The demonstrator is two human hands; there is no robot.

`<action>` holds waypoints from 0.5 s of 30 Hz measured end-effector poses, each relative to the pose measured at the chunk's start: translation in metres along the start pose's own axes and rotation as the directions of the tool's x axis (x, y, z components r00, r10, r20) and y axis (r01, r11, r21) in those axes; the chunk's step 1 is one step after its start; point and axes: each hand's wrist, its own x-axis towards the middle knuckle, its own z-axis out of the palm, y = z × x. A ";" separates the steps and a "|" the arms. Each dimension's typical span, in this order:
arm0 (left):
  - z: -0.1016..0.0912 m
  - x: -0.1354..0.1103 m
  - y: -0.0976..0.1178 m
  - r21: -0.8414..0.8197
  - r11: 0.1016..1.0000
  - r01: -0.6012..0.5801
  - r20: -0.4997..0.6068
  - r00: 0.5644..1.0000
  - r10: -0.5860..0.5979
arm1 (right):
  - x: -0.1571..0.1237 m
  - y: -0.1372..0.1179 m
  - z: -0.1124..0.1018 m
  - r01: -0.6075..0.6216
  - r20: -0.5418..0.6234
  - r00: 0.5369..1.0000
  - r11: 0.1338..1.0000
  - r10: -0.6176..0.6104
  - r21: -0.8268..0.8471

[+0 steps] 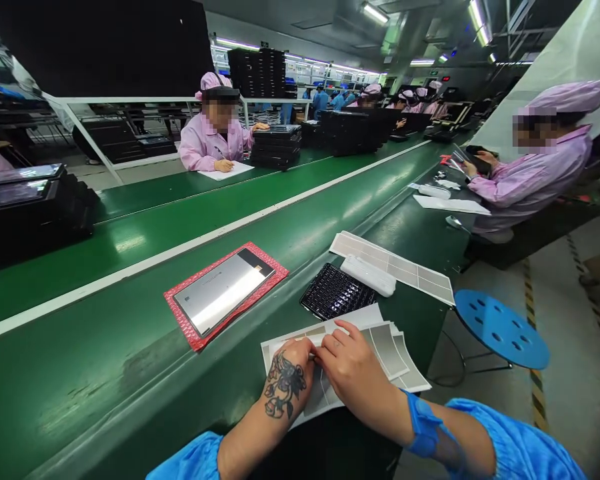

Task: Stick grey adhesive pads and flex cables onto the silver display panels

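My left hand [291,373] and my right hand [354,365] meet over a loose stack of white-edged sheets with grey rectangles [393,350], which look like sticker sheets. Thumbs and fingertips of both hands are pinched together at one spot. Something small and pale shows between them, too covered to name. Just beyond the sheets sits a black tray with many small cells [335,292]. A white elongated case [369,275] rests against its right side. Further left, a silver display panel [225,287] lies on red bubble wrap [276,262].
Another grey-panelled sheet [415,275] reaches the bench's right edge, near a blue stool [500,327]. Across the green bench [145,300], a person in pink [215,137] writes beside stacked black trays [276,147]. Another person [535,167] sits at right, holding a flat item.
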 end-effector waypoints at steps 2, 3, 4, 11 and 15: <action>-0.004 0.003 0.008 0.044 0.991 0.130 0.108 0.985 -0.134 | 0.004 0.001 -0.001 0.028 0.077 0.997 0.999 -0.027 -0.015; -0.007 0.005 0.013 0.062 0.979 0.193 0.163 0.966 -0.200 | 0.006 0.002 -0.002 0.047 0.127 0.991 0.999 -0.044 -0.026; -0.012 0.007 0.016 0.068 0.967 0.247 0.209 0.944 -0.256 | 0.008 0.003 -0.003 0.074 0.179 0.982 0.997 -0.066 -0.038; -0.044 0.018 0.006 -0.437 0.764 0.474 0.518 0.827 -0.216 | 0.014 0.009 -0.006 0.268 0.323 0.916 0.962 -0.239 -0.046; -0.040 0.019 -0.009 -0.508 0.638 0.579 0.533 0.793 -0.295 | 0.013 0.011 -0.005 0.355 0.200 0.917 0.935 -0.346 -0.008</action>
